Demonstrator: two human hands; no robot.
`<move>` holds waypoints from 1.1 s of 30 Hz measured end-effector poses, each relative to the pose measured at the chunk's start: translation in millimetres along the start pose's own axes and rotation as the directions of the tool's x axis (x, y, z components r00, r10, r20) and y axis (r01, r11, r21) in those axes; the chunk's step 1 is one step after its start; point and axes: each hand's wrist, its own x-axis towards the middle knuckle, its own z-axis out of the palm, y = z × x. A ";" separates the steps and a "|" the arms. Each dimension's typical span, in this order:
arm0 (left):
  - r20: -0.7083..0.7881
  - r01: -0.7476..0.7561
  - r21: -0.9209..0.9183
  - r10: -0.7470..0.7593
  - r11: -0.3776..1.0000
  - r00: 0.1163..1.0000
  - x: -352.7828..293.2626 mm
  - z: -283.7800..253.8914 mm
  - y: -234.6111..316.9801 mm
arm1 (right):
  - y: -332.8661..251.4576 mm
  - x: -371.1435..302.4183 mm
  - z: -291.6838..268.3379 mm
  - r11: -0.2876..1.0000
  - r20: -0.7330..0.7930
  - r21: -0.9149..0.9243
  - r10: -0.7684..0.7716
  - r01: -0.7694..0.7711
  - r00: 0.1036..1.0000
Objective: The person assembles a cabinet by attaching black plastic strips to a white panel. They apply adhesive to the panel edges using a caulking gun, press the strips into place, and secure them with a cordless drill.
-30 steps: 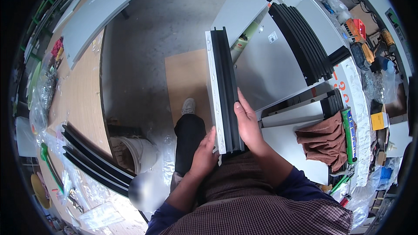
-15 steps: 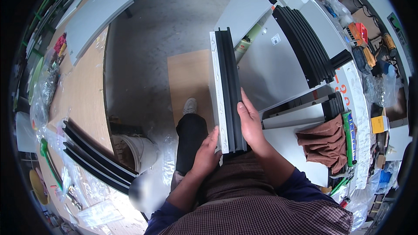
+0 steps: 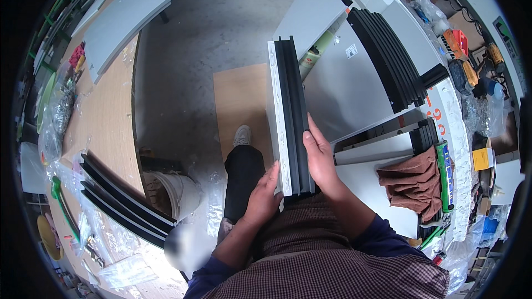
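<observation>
Clasping a black-edged white panel (image 3: 279,111) edge-up before the checked garment (image 3: 332,268), pressing the left hand (image 3: 262,197) against its white side and the right hand (image 3: 319,159) along its black edging (image 3: 294,116).

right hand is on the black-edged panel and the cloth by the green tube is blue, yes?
The cloth is brown, not blue: the head view shows it, by the green tube. The right hand is on the black-edged panel.
</observation>
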 end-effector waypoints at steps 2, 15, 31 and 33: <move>0.001 0.003 0.003 -0.003 1.000 1.000 0.7 -0.5 1.4 | 0.6 0.2 -0.6 1.000 0.000 0.000 0.005 -0.005 1.000; -0.041 -0.017 0.008 0.017 1.000 0.999 0.0 4.6 -3.5 | 0.1 0.2 1.7 0.997 0.000 -0.051 -0.054 0.054 0.999; -0.093 -0.065 -0.011 0.064 0.998 0.994 0.4 8.2 -3.8 | 11.0 5.7 1.9 0.998 -0.023 0.023 -0.056 0.056 0.998; -0.098 -0.069 -0.018 0.067 0.997 0.993 0.2 8.3 -4.0 | 10.5 6.6 2.2 0.999 -0.033 0.028 -0.032 0.033 0.999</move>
